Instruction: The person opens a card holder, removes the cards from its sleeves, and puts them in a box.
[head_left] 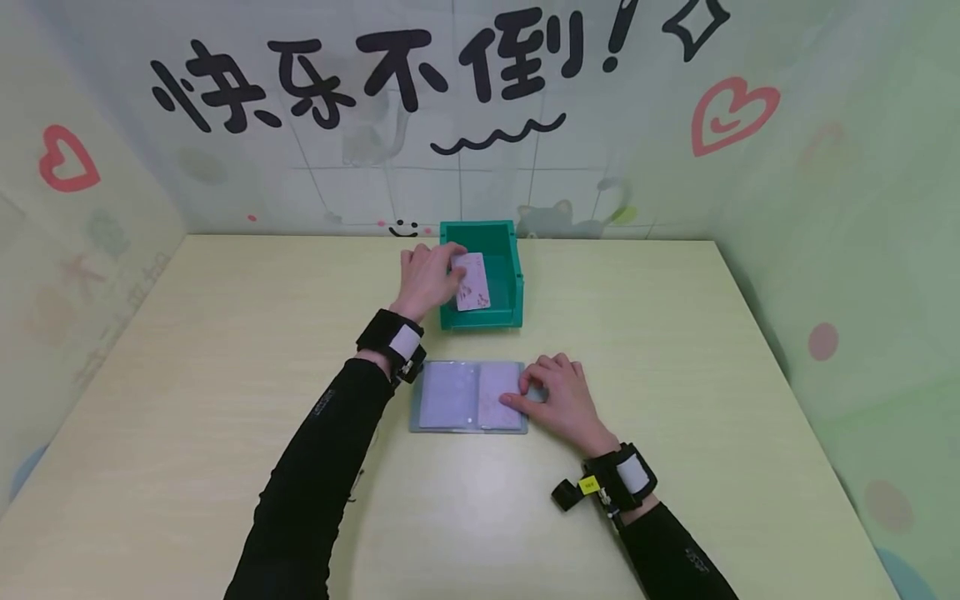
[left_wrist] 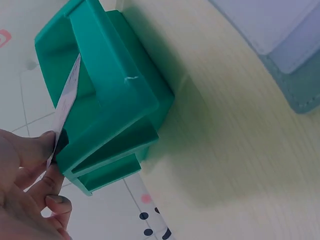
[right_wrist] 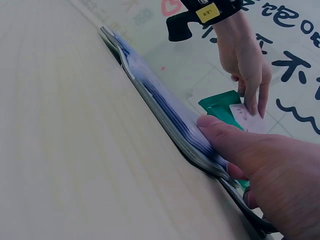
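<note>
Between thumb and fingers, my left hand pinches a pink printed card at the left side of a green plastic bin. The left wrist view shows this card edge-on, tilted over the bin's opening. An open card album with clear sleeves and a grey-green cover lies flat in front of the bin. At its right edge, my right hand pinches the pages, thumb on top and index finger bent. The right wrist view shows the thumb on the stacked sleeves; the other fingertips are partly hidden.
All this stands on a pale wood-grain table. Printed panels with black lettering and hearts rise behind and at both sides. The bin is near the table's back edge. A wrist camera juts out from my right wrist.
</note>
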